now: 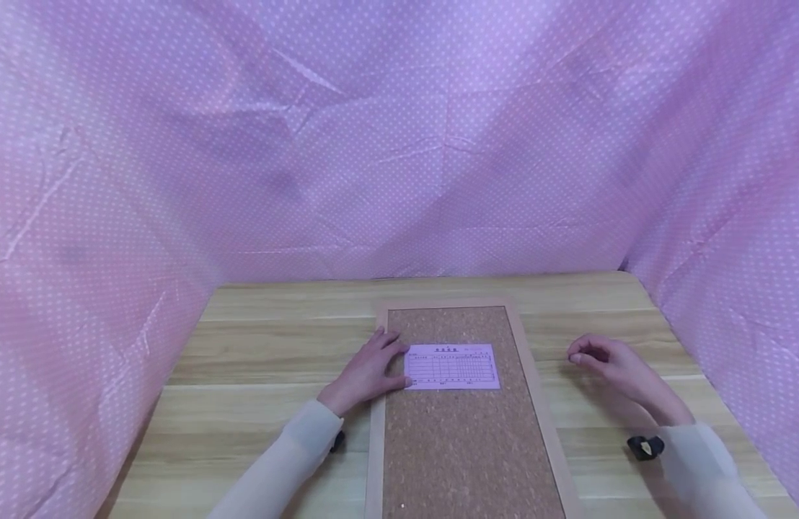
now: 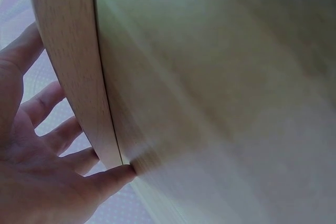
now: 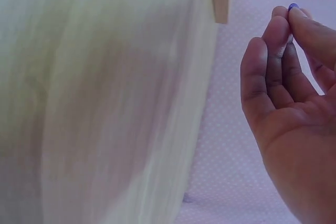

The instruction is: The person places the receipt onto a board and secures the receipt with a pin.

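A printed paper form with a ruled grid lies flat on a wood-framed cork board. At the form's left side, my left hand spreads its thumb and fingers, touching the paper near its left corners. The board's wooden frame passes beside those fingers in the left wrist view. Off to the right of the board, my right hand is held above the table. Its thumb and forefinger pinch a small blue object, mostly hidden by the fingertips, so its kind is unclear.
The board lies lengthwise on a wood-grain table, with table surface on both sides. Pink dotted cloth hangs behind and at the sides. A tiny white speck shows low on the cork.
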The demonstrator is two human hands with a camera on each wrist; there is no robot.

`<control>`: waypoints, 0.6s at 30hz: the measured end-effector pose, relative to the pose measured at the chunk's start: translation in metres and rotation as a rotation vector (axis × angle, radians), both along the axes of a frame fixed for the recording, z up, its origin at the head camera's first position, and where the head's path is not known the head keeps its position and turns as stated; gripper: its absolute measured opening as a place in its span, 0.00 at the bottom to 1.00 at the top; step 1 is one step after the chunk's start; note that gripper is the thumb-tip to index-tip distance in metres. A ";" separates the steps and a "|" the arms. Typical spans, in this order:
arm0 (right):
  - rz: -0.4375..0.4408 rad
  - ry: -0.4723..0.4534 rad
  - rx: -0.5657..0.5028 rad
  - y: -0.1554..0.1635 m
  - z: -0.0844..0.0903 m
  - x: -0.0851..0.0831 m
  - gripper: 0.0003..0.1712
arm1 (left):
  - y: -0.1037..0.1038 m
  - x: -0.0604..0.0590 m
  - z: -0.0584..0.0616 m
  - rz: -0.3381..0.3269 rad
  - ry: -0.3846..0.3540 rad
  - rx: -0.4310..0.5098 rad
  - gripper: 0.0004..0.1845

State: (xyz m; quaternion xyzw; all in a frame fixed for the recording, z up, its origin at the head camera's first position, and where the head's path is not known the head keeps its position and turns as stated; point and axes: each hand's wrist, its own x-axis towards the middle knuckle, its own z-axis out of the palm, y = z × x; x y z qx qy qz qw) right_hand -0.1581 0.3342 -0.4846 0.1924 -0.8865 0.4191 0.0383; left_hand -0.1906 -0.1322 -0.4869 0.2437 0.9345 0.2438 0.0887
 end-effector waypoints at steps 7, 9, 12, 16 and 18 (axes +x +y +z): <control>-0.031 0.002 -0.048 -0.008 0.012 0.006 0.06 | 0.000 0.000 0.001 0.003 0.003 -0.006 0.32; -0.037 -0.012 -0.062 -0.010 0.015 0.009 0.05 | 0.001 0.000 0.001 0.007 -0.006 -0.008 0.33; -0.050 -0.008 -0.075 -0.014 0.017 0.012 0.06 | 0.000 0.000 -0.002 0.012 -0.008 -0.003 0.33; -0.081 0.002 -0.083 -0.022 0.023 0.014 0.06 | 0.000 0.000 -0.002 0.015 -0.003 -0.003 0.33; -0.097 0.007 -0.084 -0.027 0.027 0.015 0.05 | 0.001 0.000 0.000 0.017 -0.009 -0.006 0.32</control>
